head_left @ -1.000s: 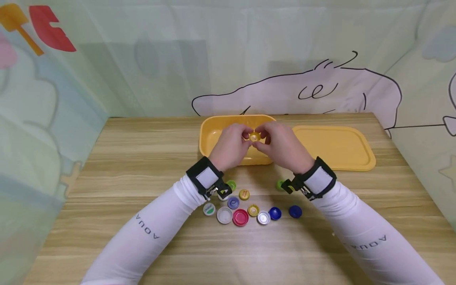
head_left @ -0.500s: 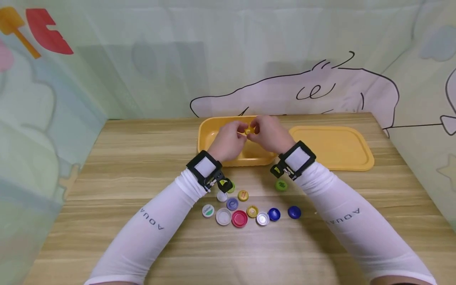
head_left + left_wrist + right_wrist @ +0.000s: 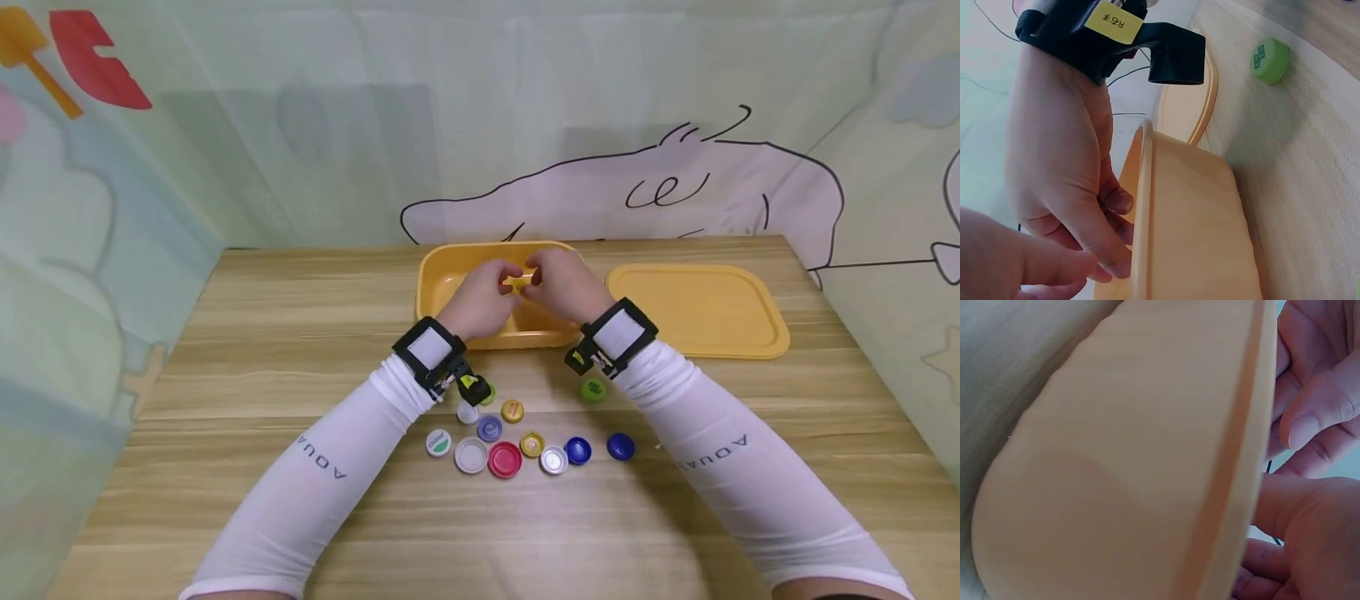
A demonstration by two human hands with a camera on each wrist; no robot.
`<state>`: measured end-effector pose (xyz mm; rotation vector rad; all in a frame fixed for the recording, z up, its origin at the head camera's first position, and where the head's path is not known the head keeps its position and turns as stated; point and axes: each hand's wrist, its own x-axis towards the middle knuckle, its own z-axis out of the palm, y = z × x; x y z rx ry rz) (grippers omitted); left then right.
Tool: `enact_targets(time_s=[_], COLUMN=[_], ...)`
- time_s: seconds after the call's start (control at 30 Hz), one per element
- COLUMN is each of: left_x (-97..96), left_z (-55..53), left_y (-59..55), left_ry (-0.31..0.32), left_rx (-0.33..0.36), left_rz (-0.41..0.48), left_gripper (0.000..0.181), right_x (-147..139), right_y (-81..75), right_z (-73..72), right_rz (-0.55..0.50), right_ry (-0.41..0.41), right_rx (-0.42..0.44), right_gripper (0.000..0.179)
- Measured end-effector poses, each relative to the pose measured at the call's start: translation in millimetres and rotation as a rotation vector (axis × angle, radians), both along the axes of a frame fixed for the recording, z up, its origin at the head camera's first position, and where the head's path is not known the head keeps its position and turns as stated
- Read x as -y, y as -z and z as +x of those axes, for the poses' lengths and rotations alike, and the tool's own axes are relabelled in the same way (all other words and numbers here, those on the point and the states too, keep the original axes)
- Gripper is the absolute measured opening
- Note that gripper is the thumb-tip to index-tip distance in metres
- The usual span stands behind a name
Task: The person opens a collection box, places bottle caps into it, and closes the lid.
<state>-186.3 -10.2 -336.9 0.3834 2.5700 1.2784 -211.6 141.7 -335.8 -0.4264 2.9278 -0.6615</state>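
Observation:
A small yellow bottle cap is between the fingertips of both hands, over the yellow plastic box at the table's back. From the left, my left hand pinches at it with thumb and fingers. My right hand meets it from the right, fingers bent. In the left wrist view, the right hand reaches behind the box wall, with the left thumb close to it. The right wrist view has the box wall hiding the cap.
A flat yellow lid lies right of the box. Several loose bottle caps lie in front, among them a red one, a dark blue one and a green one. A printed cloth hangs behind the table.
Both hands have stayed close together over the box, and the cap between them has shifted slightly left. The right hand and forearm have moved left since a second ago, exposing the green cap.

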Motion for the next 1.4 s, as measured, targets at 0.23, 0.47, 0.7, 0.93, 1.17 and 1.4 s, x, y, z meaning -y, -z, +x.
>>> enact_targets(time_s=[0.23, 0.47, 0.7, 0.93, 1.17, 1.4], left_x=[3.5, 10.0, 16.0, 22.1, 21.2, 12.8], left_z=[4.6, 21.7, 47.5, 78.4, 109.2, 132.2], left_y=[-0.4, -6.3, -14.4, -15.8, -6.2, 11.5], left_ry=[0.006, 0.034, 0.083, 0.206, 0.279, 0.394], left_rx=[-0.030, -0.079, -0.054, -0.051, -0.137, -0.396], left_rz=[0.004, 0.019, 0.060, 0.076, -0.083, -0.322], left_gripper=[0.040, 0.040, 0.039, 0.035, 0.034, 0.041], right_x=[-5, -8, -14, -21, -33, -40], right_y=[-3.1, -15.3, -27.2, -31.4, -25.4, -5.7], right_z=[8.8, 28.1, 56.4, 89.0, 123.9, 154.3], right_rz=[-0.018, -0.065, -0.083, -0.070, -0.022, 0.021], right_ry=[-0.046, -0.061, -0.100, -0.164, -0.283, -0.371], right_rx=[-0.018, -0.058, -0.088, -0.085, -0.124, -0.117], right_gripper=[0.040, 0.038, 0.035, 0.031, 0.024, 0.029])
